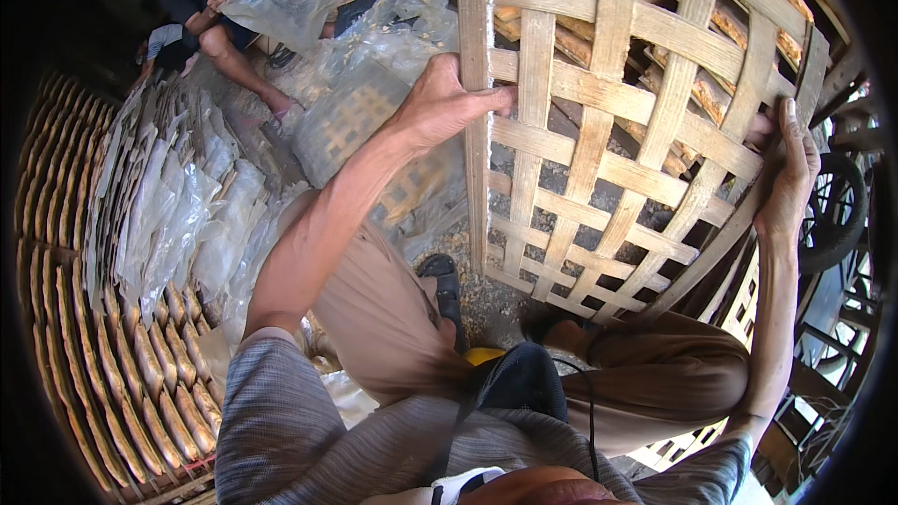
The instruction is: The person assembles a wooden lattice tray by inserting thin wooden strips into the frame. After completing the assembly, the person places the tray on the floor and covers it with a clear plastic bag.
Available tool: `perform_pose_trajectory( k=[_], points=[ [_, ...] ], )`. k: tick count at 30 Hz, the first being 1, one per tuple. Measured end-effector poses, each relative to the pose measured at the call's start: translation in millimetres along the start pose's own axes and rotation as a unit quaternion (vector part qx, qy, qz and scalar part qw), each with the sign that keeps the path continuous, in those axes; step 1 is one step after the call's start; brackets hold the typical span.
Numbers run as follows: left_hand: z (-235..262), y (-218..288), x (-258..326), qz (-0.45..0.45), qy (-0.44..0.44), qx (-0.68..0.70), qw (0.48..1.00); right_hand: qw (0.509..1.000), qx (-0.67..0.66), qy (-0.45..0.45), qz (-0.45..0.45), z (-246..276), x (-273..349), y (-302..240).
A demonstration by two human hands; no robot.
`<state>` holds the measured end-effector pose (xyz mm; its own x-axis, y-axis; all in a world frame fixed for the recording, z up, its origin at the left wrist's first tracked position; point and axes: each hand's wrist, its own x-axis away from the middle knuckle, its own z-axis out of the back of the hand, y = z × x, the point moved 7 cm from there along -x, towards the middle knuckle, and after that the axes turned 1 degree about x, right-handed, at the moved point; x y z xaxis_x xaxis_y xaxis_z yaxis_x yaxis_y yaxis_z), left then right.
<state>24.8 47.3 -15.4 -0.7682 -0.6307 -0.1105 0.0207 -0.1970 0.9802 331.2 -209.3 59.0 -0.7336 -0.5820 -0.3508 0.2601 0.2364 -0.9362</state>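
Note:
A large woven bamboo lattice tray stands tilted up in front of me, held by both hands. My left hand grips its left edge strip, the thumb reaching round it into the lattice. On the far right edge, my right hand is closed on the frame, with some fingertips showing through a gap. Through the openings I see brown, bumpy flat pieces behind the lattice; I cannot tell whether they lie on this tray or beyond it.
At the left, many plastic sheets hang over close rows of brown flat pieces. Another person sits at the upper left, handling a clear plastic sheet. More plastic lies on the crumb-strewn floor. A wheel stands at the right.

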Motion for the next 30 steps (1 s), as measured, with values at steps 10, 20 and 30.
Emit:
perform_pose_trajectory(
  k=[10,20,30],
  points=[
    [-2.1,-10.0,0.5,0.009,-0.069,0.21,0.975,0.999,-0.033,-0.005,0.037,-4.7,2.3,2.5],
    [4.7,0.4,-0.4,-0.031,-0.029,0.294,0.955,0.998,-0.057,-0.039,-0.011,-2.0,-2.4,24.1],
    [25.0,13.7,-4.0,-0.092,0.035,0.125,0.987,0.995,-0.073,-0.065,0.015,-5.8,1.8,22.0]
  ],
)
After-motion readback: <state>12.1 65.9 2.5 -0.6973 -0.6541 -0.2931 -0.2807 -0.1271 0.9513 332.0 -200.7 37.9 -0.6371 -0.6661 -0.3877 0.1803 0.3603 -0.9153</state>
